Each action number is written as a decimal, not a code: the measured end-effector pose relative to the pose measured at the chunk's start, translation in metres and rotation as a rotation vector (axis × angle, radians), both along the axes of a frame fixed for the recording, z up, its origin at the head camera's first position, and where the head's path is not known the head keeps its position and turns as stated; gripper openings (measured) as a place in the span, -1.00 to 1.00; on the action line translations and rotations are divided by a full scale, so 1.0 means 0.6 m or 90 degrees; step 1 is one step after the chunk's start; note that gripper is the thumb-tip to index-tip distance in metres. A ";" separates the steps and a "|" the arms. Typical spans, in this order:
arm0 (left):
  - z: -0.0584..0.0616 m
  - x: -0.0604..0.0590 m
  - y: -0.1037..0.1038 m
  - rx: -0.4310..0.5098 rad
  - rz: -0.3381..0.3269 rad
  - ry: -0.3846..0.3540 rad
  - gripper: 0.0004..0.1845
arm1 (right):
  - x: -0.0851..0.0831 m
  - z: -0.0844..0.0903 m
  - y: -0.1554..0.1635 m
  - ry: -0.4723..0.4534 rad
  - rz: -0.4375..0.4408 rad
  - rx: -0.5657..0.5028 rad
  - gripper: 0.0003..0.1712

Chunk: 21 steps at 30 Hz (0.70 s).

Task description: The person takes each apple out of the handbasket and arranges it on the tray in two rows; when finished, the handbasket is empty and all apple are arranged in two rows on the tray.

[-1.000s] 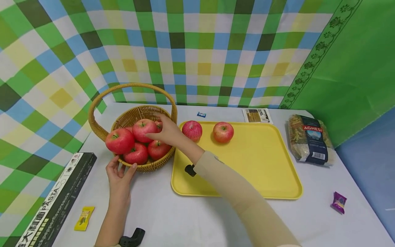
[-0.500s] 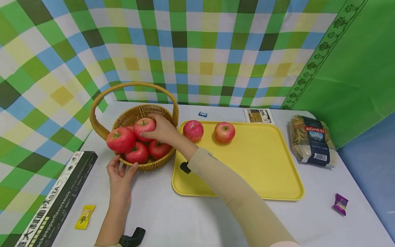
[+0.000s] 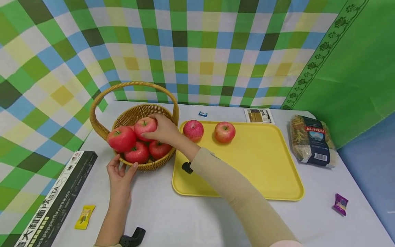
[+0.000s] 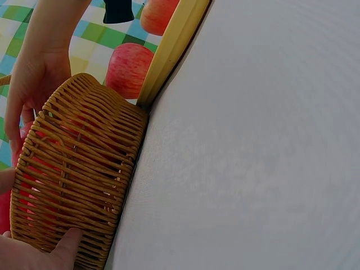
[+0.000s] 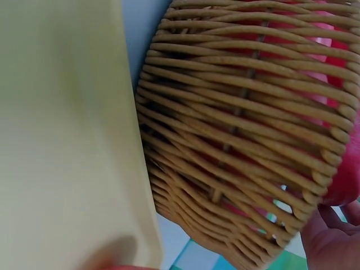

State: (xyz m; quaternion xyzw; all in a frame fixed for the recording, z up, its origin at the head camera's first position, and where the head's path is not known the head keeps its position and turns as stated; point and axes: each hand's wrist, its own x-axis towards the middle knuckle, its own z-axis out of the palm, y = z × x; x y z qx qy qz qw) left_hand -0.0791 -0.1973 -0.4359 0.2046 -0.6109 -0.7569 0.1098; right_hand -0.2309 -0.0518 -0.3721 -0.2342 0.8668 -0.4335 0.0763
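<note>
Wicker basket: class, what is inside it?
The wicker basket holds red apples; four show clearly. The right hand grips one. Any apples beneath are hidden.

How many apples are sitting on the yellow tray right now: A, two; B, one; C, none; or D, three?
A: two red apples sit side by side at the far end of the yellow tray, while the other apples are in the wicker basket.
</note>
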 end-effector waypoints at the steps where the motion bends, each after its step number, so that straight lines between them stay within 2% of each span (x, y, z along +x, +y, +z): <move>1: 0.000 0.000 0.000 -0.002 0.000 -0.002 -0.26 | 0.001 0.003 0.002 -0.001 0.000 0.002 -0.15; 12: -0.002 0.000 0.002 -0.019 0.001 -0.005 -0.26 | 0.023 0.044 0.046 0.025 0.041 0.003 -0.12; 21: 0.002 0.002 0.003 -0.019 0.004 -0.019 -0.25 | 0.044 0.063 0.084 0.037 0.065 -0.002 -0.13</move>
